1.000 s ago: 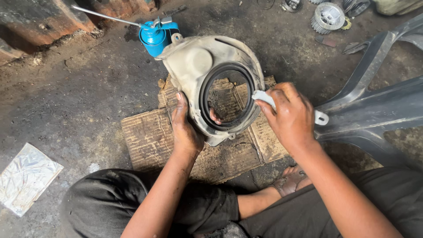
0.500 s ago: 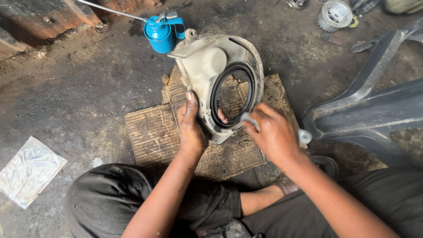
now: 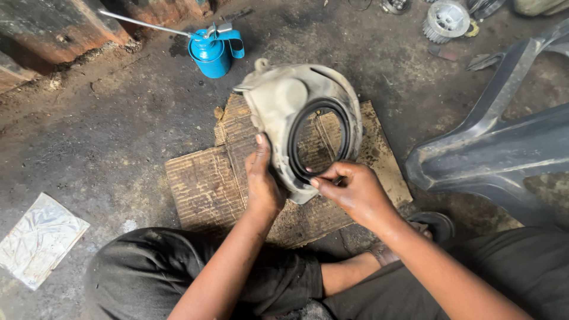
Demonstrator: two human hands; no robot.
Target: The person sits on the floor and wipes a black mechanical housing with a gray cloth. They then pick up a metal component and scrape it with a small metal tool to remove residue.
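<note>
Clearly, the left hand (image 3: 262, 184) gripped the dirty cream-coloured plastic housing (image 3: 284, 106) at its lower left edge, fingers closed around it, holding it tilted above the worn brown cardboard sheet (image 3: 207, 184). The right hand (image 3: 355, 189) pinched the black rubber ring (image 3: 296, 142), seated in the round opening of the housing, at its lowest part, thumb and fingertips pressed together. Beyond the fingers, well apart, stood a blue metal oil can (image 3: 210, 53).
</note>
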